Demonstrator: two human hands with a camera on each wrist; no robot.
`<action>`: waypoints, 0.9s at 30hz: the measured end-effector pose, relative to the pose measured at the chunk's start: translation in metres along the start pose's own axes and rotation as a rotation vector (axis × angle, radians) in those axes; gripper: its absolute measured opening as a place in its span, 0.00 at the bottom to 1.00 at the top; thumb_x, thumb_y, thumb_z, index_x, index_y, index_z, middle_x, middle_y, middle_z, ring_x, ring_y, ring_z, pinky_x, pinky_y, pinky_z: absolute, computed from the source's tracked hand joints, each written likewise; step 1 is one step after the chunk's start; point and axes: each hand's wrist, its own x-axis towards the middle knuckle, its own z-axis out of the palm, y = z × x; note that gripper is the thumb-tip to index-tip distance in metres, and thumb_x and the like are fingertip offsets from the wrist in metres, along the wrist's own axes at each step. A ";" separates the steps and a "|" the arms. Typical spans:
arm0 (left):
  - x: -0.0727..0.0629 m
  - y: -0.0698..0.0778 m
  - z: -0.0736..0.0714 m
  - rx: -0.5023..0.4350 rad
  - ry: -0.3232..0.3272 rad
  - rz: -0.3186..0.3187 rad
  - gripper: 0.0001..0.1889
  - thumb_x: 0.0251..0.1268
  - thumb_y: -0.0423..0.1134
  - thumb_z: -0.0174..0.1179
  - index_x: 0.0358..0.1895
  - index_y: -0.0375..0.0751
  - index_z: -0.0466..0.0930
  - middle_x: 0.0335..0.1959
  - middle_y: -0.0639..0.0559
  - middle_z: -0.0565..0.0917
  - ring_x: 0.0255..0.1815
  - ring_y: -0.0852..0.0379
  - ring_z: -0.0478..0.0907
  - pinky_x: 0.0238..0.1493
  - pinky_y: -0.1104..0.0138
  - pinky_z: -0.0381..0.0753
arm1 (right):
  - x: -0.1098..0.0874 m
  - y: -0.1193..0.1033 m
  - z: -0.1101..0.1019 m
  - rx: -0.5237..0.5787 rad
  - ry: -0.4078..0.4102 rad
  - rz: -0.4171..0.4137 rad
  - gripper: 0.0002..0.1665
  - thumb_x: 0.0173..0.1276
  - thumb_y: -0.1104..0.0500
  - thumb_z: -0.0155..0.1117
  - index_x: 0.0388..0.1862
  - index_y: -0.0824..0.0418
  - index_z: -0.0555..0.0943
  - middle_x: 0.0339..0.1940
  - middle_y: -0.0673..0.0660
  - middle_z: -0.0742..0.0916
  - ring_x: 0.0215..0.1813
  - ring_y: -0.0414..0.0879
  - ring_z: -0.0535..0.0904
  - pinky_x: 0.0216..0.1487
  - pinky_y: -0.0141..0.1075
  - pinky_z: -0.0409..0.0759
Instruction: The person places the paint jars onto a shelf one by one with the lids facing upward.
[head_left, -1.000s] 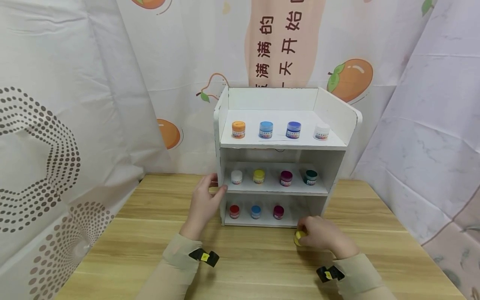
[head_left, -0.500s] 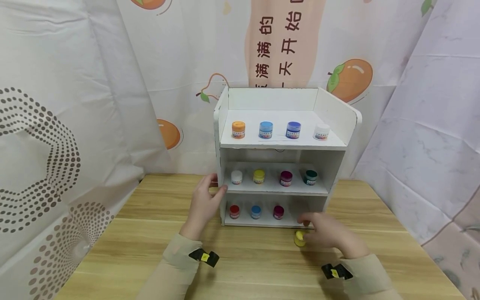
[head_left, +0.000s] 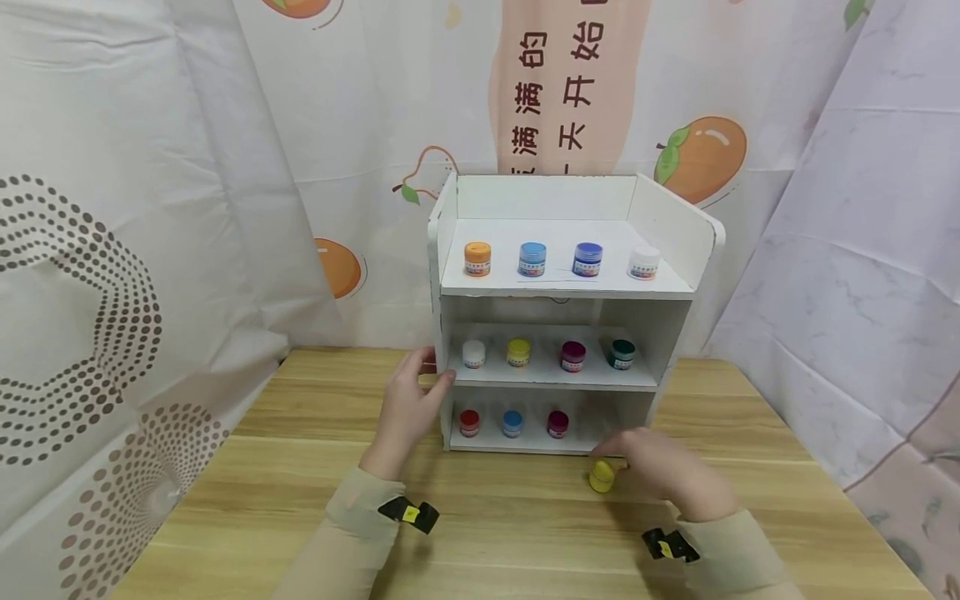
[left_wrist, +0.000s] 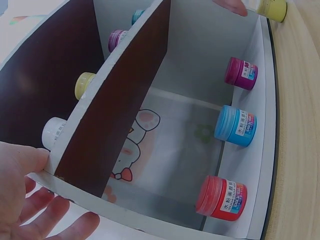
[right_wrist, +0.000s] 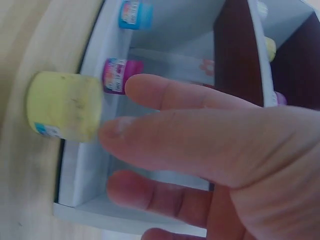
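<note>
A small white shelf unit (head_left: 551,293) holds rows of paint jars on three levels. My left hand (head_left: 408,400) grips its left side panel, thumb at the front edge and fingers on the outer face. A yellow paint jar (head_left: 602,477) stands on the table just before the lowest shelf's right end. Over and right of it is my right hand (head_left: 667,468), fingers loosely extended; in the right wrist view the thumb tip is right at the jar's lid. On the lowest shelf stand a red jar (left_wrist: 222,198), a blue jar (left_wrist: 236,125) and a magenta jar (left_wrist: 241,73).
On the middle shelf are white (head_left: 473,354), yellow (head_left: 518,352), magenta (head_left: 573,357) and dark green (head_left: 621,355) jars. Orange (head_left: 477,259), light blue (head_left: 532,260), dark blue (head_left: 587,260) and white jars line the top. Patterned cloth (head_left: 360,125) hangs behind the wooden table (head_left: 480,533).
My right hand had its fingers on the yellow jar, let go and drew back to the right, then came down close over it again. The left hand has stayed on the panel.
</note>
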 end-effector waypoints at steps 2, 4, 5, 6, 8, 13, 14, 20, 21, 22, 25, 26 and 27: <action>0.000 0.000 0.000 0.002 -0.002 0.002 0.19 0.69 0.37 0.67 0.59 0.38 0.78 0.52 0.46 0.82 0.52 0.50 0.82 0.40 0.60 0.87 | 0.002 0.000 0.003 0.026 -0.018 0.008 0.25 0.54 0.76 0.72 0.47 0.53 0.91 0.45 0.49 0.90 0.51 0.52 0.85 0.52 0.52 0.83; 0.000 0.000 0.000 0.002 -0.003 0.005 0.18 0.69 0.37 0.67 0.59 0.38 0.78 0.52 0.46 0.82 0.52 0.50 0.81 0.40 0.60 0.87 | 0.002 0.000 0.005 0.050 -0.032 0.026 0.24 0.56 0.75 0.70 0.46 0.52 0.91 0.45 0.49 0.90 0.50 0.52 0.85 0.52 0.53 0.83; 0.000 0.000 0.000 0.001 -0.004 0.005 0.18 0.69 0.37 0.67 0.59 0.38 0.78 0.52 0.46 0.82 0.52 0.50 0.81 0.40 0.60 0.87 | 0.003 0.000 0.006 0.056 -0.036 0.031 0.23 0.57 0.75 0.70 0.46 0.52 0.91 0.45 0.49 0.90 0.50 0.51 0.85 0.52 0.53 0.82; 0.000 0.000 0.000 0.000 -0.003 0.004 0.18 0.69 0.37 0.67 0.59 0.38 0.78 0.52 0.46 0.82 0.52 0.50 0.81 0.40 0.60 0.87 | 0.003 0.000 0.006 0.058 -0.038 0.041 0.24 0.57 0.75 0.69 0.46 0.52 0.91 0.45 0.49 0.90 0.50 0.51 0.85 0.51 0.53 0.83; 0.000 0.001 0.000 -0.005 -0.003 0.004 0.18 0.69 0.37 0.67 0.59 0.38 0.78 0.52 0.46 0.82 0.52 0.50 0.81 0.40 0.59 0.87 | 0.003 0.000 0.007 0.062 -0.039 0.062 0.24 0.57 0.76 0.68 0.45 0.52 0.91 0.45 0.50 0.90 0.49 0.49 0.85 0.51 0.52 0.83; 0.000 0.001 0.000 -0.008 -0.002 -0.003 0.18 0.69 0.37 0.67 0.59 0.38 0.78 0.52 0.46 0.81 0.51 0.50 0.82 0.40 0.59 0.87 | 0.004 0.001 0.010 0.063 -0.027 0.087 0.27 0.55 0.79 0.64 0.43 0.51 0.92 0.43 0.48 0.90 0.46 0.45 0.83 0.49 0.48 0.84; 0.000 0.001 0.000 -0.007 -0.002 -0.003 0.18 0.69 0.37 0.67 0.59 0.38 0.78 0.52 0.46 0.81 0.51 0.50 0.82 0.40 0.59 0.87 | 0.004 0.001 0.010 0.064 -0.027 0.086 0.26 0.56 0.79 0.65 0.42 0.51 0.92 0.43 0.47 0.90 0.46 0.44 0.83 0.49 0.48 0.84; 0.000 0.000 0.000 0.000 0.001 0.006 0.18 0.68 0.36 0.67 0.59 0.37 0.78 0.51 0.45 0.81 0.51 0.49 0.82 0.40 0.61 0.87 | 0.005 0.000 0.009 0.063 -0.024 0.079 0.14 0.59 0.69 0.75 0.40 0.51 0.91 0.38 0.45 0.88 0.39 0.42 0.81 0.42 0.44 0.83; 0.000 0.000 0.000 0.000 0.002 0.006 0.18 0.68 0.36 0.67 0.59 0.37 0.78 0.51 0.45 0.81 0.51 0.49 0.82 0.40 0.61 0.87 | 0.005 0.000 0.009 0.064 -0.021 0.085 0.13 0.59 0.67 0.77 0.38 0.51 0.91 0.36 0.44 0.87 0.37 0.41 0.80 0.40 0.42 0.82; 0.000 0.000 0.000 0.000 0.002 0.006 0.18 0.68 0.36 0.67 0.59 0.37 0.78 0.51 0.45 0.81 0.51 0.49 0.82 0.40 0.61 0.87 | 0.005 -0.001 0.009 0.064 -0.018 0.090 0.11 0.58 0.65 0.78 0.37 0.51 0.91 0.34 0.44 0.86 0.35 0.40 0.78 0.38 0.40 0.81; 0.000 0.000 0.000 -0.002 0.002 0.005 0.18 0.68 0.36 0.67 0.59 0.37 0.78 0.51 0.45 0.81 0.51 0.49 0.82 0.40 0.61 0.87 | 0.005 -0.002 0.010 0.054 -0.009 0.123 0.08 0.57 0.62 0.79 0.33 0.50 0.89 0.28 0.42 0.81 0.29 0.39 0.72 0.32 0.35 0.75; 0.000 0.001 0.000 -0.004 0.001 0.006 0.19 0.68 0.36 0.67 0.59 0.37 0.78 0.51 0.46 0.81 0.51 0.49 0.82 0.40 0.61 0.87 | 0.005 -0.003 0.010 0.052 -0.007 0.139 0.07 0.57 0.61 0.79 0.32 0.51 0.89 0.26 0.42 0.80 0.28 0.39 0.71 0.30 0.35 0.73; 0.000 0.001 0.000 -0.005 0.001 0.007 0.19 0.68 0.36 0.67 0.59 0.37 0.78 0.51 0.46 0.81 0.51 0.49 0.82 0.40 0.61 0.87 | 0.006 -0.004 0.011 0.049 -0.005 0.159 0.07 0.57 0.60 0.80 0.32 0.51 0.88 0.25 0.41 0.79 0.27 0.39 0.70 0.30 0.35 0.72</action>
